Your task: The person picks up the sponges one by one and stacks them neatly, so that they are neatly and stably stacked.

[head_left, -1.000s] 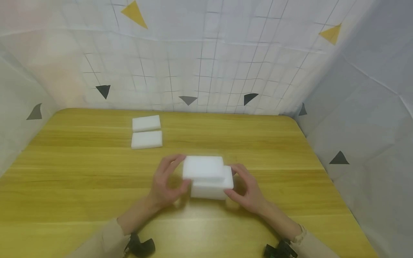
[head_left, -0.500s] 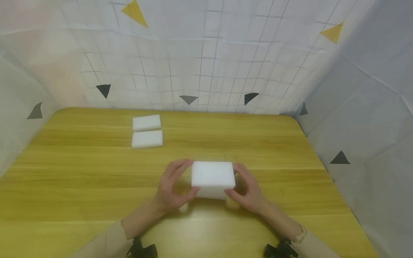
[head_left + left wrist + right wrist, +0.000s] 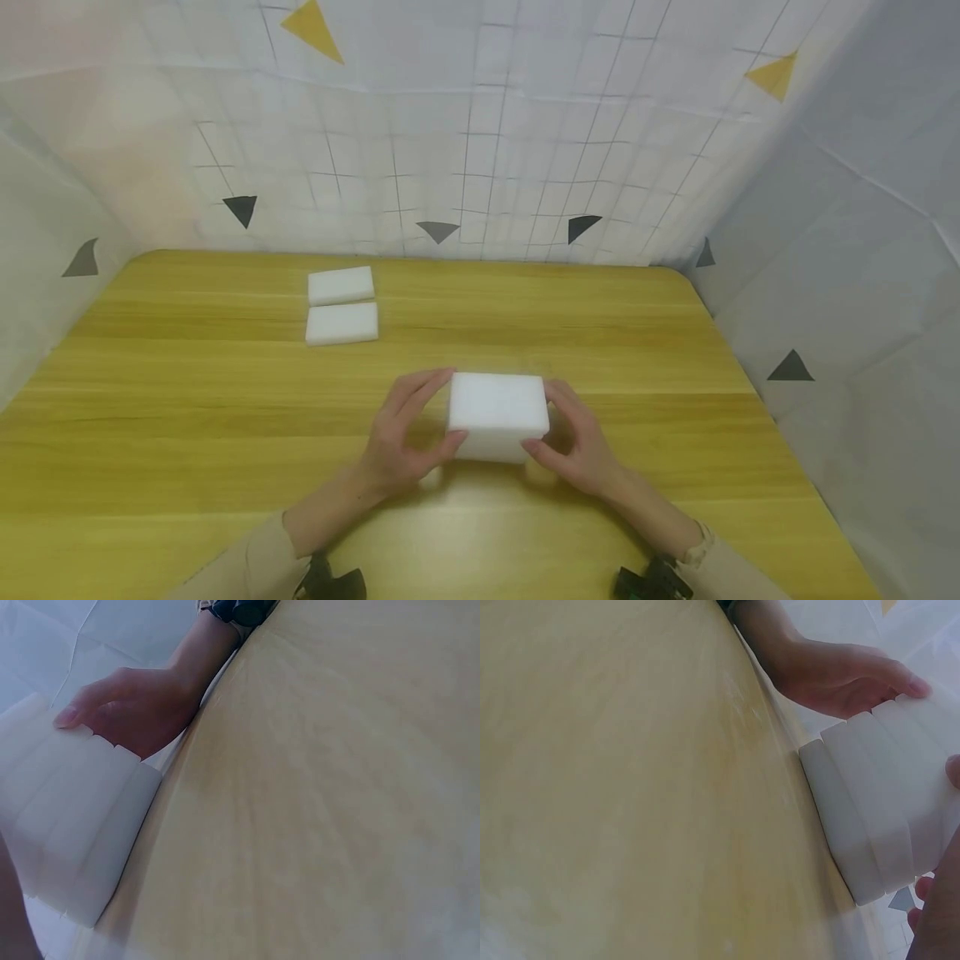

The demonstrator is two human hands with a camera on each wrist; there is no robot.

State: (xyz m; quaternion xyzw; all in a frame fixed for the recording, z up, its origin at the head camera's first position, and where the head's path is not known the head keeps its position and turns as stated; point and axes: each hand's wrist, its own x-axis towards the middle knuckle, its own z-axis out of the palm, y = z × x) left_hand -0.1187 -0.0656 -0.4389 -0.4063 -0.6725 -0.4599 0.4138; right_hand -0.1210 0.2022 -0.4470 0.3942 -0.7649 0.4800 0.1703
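A stack of several white sponge blocks (image 3: 498, 402) stands on the table before me. In the head view only the top block and part of the front side show. My left hand (image 3: 397, 437) holds the upper part at the left end, thumb in front and fingers behind. The right hand (image 3: 583, 446) grips the right end in the same way. The layers of the stack (image 3: 71, 802) lie slightly uneven in the left wrist view. In the right wrist view the lowest block of the stack (image 3: 836, 821) rests on the tabletop.
Two more white blocks lie flat toward the back left, a nearer one (image 3: 342, 324) and a farther one (image 3: 341, 286). The wooden table (image 3: 187, 383) has rounded back corners. White sheeting (image 3: 420, 125) with coloured triangles surrounds its back and sides.
My left hand has brought the top block rightward and slightly down, from overhanging the stack's left to lying in line on it. The right hand has stayed nearly still at the right end.
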